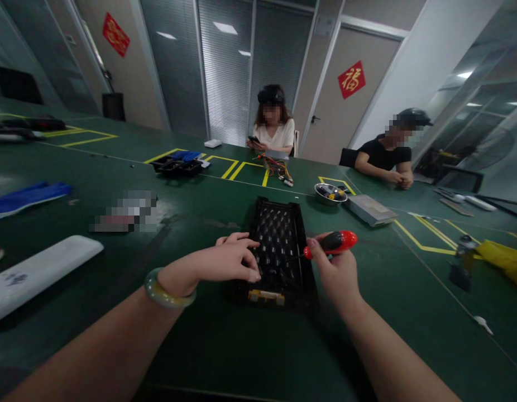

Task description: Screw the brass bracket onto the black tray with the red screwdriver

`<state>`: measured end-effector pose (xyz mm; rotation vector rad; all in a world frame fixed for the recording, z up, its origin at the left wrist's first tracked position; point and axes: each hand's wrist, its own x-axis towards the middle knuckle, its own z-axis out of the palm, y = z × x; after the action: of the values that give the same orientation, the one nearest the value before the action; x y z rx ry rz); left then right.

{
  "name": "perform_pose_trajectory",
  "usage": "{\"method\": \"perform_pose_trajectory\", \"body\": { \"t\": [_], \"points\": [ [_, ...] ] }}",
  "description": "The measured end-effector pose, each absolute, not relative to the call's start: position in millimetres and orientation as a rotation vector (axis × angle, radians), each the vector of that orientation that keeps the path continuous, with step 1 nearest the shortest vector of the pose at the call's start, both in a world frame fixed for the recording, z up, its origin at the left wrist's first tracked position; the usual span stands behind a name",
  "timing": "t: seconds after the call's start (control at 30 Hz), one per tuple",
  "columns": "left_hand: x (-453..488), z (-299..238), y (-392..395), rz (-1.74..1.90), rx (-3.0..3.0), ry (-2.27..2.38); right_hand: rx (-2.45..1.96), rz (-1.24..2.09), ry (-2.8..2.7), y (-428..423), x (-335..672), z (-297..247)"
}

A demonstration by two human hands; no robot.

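Observation:
A black plastic casing with a gridded inside lies on the green table right in front of me. My left hand, a pale bangle on its wrist, rests on the casing's left edge with the fingers curled down onto it. My right hand is closed round a screwdriver with a red and black handle. Its shaft points left into the casing's near part. A yellowish part shows at the casing's near end.
A metal bowl with small parts, a grey flat box and a bundle of wires lie beyond. A black tray sits far left, a white panel near left, yellow parts right. Two people sit across the table.

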<state>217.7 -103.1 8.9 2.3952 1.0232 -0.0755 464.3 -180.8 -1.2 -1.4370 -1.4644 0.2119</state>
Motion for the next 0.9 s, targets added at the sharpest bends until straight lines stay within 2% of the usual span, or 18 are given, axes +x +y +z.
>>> {"method": "perform_pose_trajectory", "body": {
  "t": [0.47, 0.9],
  "points": [
    [219.6, 4.2, -108.8, -0.174, 2.439, 1.079, -1.434, 0.225, -1.448, -181.1, 463.8, -2.7],
    [219.2, 0.2, -108.0, -0.186, 2.460, 1.075, -1.344, 0.105, -1.345, -182.1, 466.6, -1.1]
  ]
}}
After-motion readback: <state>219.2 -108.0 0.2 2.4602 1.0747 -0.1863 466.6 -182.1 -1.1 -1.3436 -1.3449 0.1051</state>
